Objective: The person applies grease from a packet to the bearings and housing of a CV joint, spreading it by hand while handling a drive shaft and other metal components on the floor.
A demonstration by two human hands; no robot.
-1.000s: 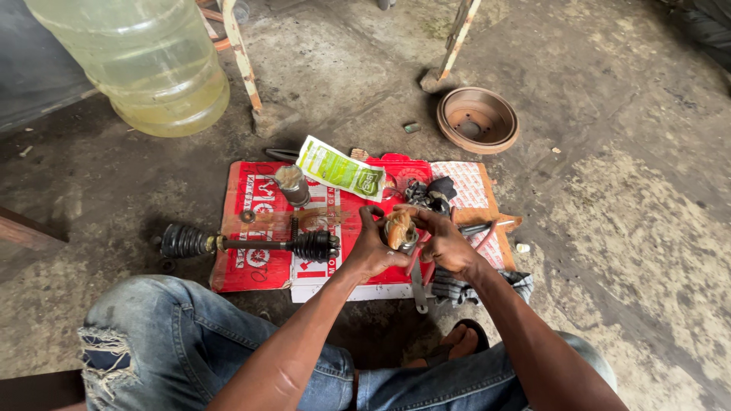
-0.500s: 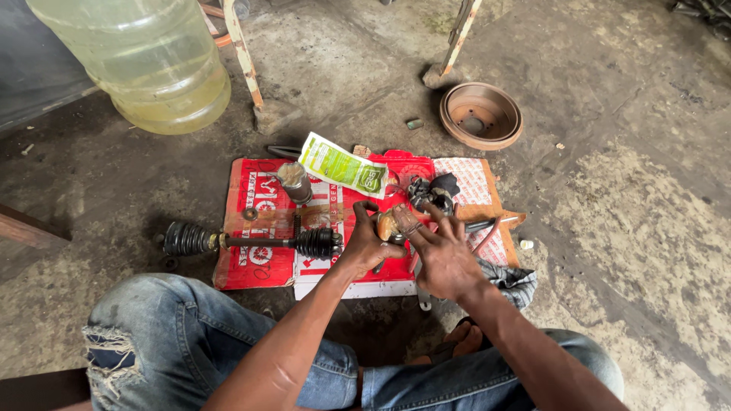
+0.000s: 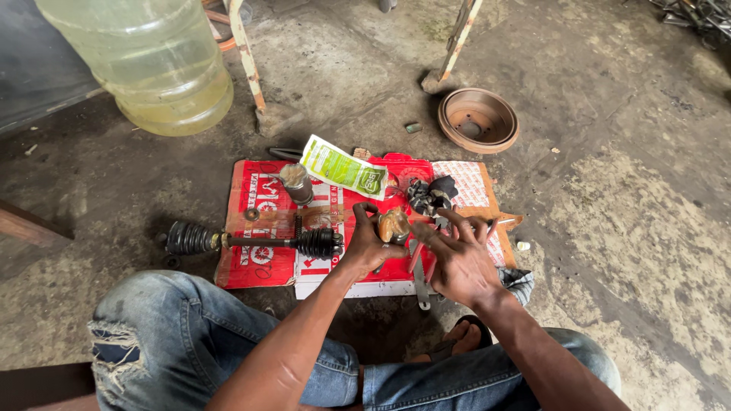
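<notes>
Since a second ago the right hand [image 3: 457,262] has come off the greasy, tan-smeared metal joint piece [image 3: 394,225] and now hangs just beside it with fingers spread and nothing in them; half a second back it was already opening. The left hand [image 3: 369,245] has kept its place, closed around that joint piece, thumb over the top.

By the look of things the job is midway. Left of the left hand, the black drive shaft with ribbed rubber boots [image 3: 255,241] lies on the red and white printed cardboard sheet [image 3: 255,266], one boot touching the wrist. Beyond the hands a green and white grease sachet [image 3: 343,166] lies torn open, with a small grease-filled metal cup [image 3: 295,183] next to it. Loose black parts [image 3: 428,195] sit just beyond the right fingertips, unfitted.
</notes>
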